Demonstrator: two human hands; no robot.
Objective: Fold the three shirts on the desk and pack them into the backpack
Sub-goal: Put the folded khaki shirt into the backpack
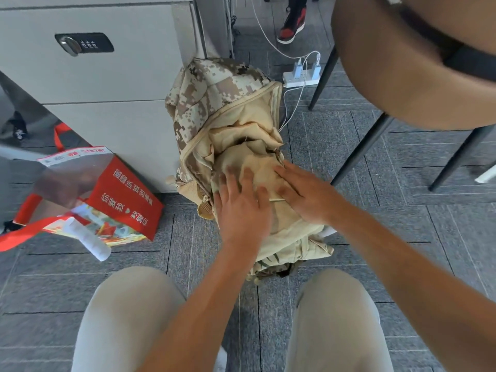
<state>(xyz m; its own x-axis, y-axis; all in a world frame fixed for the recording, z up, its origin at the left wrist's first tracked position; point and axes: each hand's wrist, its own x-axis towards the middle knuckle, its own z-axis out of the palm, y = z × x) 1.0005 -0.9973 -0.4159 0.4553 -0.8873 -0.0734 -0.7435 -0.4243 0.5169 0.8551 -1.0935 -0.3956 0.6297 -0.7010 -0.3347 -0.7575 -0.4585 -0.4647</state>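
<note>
Your left hand (243, 204) and right hand (308, 194) lie flat, fingers straight and spread, pressing beige folded fabric (257, 167) into the open mouth of the tan digital-camo canvas backpack (214, 89), which stands on grey carpet tiles (402, 224) against a grey cabinet (107, 89).

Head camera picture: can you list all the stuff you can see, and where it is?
backpack: one, tan camouflage, open on the floor against the cabinet
cloth: tan, bunched in the backpack's opening; count unclear
cabinet: one, grey, with a combination lock, left of the backpack
bag: one, red, on the floor at left
power strip: one, white, with chargers, behind the backpack
chair: one, brown seat, black legs, upper right
shoe: one, red and black, top
left hand: flat on the cloth
right hand: flat on the cloth
legs: two, in beige shorts, bottom
</note>
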